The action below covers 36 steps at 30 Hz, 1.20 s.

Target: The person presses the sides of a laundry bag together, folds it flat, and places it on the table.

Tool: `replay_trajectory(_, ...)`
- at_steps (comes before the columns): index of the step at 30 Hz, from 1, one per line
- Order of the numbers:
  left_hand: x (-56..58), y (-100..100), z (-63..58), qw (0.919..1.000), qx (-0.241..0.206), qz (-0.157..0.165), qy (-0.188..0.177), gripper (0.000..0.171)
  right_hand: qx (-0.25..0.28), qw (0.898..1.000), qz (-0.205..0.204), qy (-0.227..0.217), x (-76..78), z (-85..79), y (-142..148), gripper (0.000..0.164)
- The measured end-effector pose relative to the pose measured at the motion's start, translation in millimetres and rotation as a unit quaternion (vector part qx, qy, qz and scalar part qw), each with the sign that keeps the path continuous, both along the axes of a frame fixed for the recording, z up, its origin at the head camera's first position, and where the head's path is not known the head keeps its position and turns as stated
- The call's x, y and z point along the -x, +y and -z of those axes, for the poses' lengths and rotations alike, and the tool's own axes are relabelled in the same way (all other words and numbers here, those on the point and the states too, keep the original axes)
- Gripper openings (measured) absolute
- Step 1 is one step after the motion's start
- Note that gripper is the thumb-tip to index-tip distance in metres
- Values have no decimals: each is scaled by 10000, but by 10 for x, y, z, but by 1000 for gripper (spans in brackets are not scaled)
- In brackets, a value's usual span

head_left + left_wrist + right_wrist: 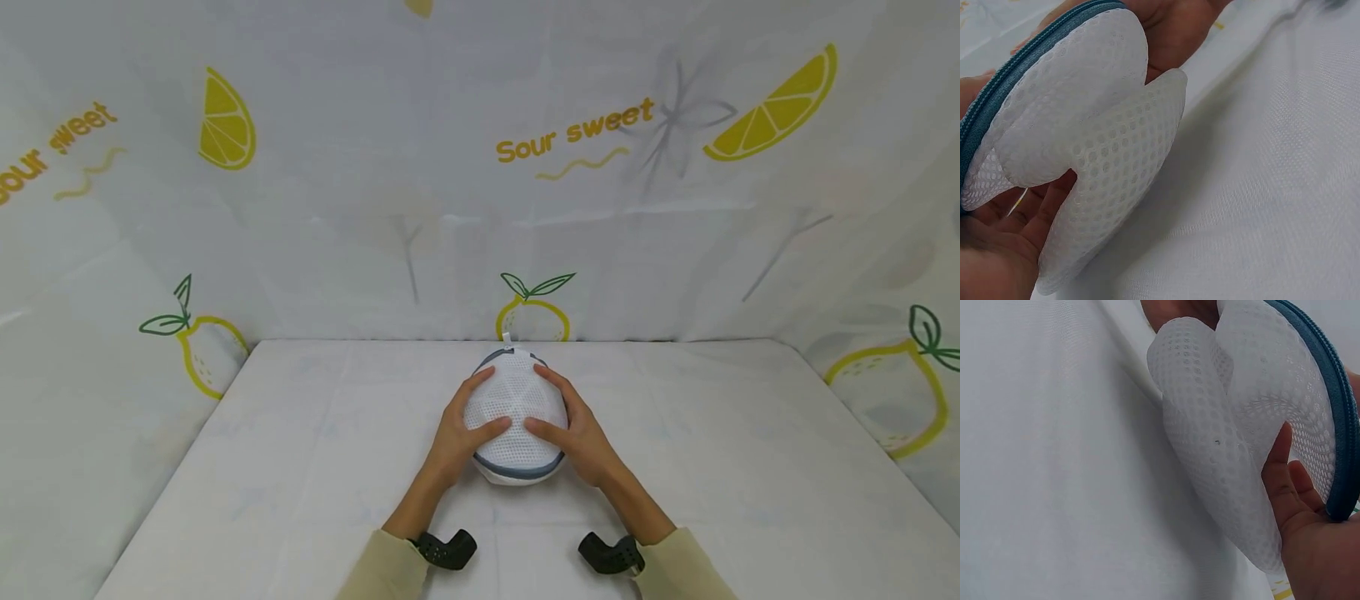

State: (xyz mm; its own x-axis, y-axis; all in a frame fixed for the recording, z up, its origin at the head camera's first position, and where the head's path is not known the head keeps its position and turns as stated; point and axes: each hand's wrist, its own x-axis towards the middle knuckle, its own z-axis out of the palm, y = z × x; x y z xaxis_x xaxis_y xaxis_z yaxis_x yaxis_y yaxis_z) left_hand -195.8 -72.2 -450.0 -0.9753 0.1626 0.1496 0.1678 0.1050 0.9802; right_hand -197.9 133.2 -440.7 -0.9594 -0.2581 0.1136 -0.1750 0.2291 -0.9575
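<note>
A white mesh laundry bag (516, 396), domed and rounded, is held between both hands above the white-covered table. My left hand (459, 431) grips its left side, thumb across the front and fingers around the edge. On the opposite side my right hand (583, 433) holds it the same way. A blue-grey zipper (999, 84) runs round the bag's rim, and a small white tab (507, 338) sticks up at its far end. In both wrist views the underside mesh (1200, 419) looks folded inward and creased. Some fingers are hidden behind the bag.
White cloth covers the table (337, 433), whose far edge meets a hanging white curtain (360, 167) printed with lemons and lettering. Black wrist-worn devices (447, 550) sit at both wrists, below the beige sleeves (390, 567).
</note>
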Motion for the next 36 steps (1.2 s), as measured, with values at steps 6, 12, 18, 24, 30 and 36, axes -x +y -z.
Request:
replay_trajectory(6,4,10,26,9998,-127,32,120,73,-63,9999,102,-14,-1,26,-22,72)
replay_trajectory(12,12,26,68,9996,-223,34,152,73,-50,9999,143,-22,-8,35,-50,72)
replay_trajectory(18,-35,42,19,9995,-290,96,103,73,-44,9998,178,-50,-17,54,-76,72)
replay_trajectory(24,4,22,83,9996,-243,83,100,73,-211,9996,170,-111,-1,51,-82,72)
replay_trajectory(30,25,-27,58,9997,196,32,145,70,-643,9976,100,-239,23,-25,-8,70)
replay_trajectory(36,41,-82,8,9983,560,-5,159,66,-543,9983,-65,-223,34,-115,48,65)
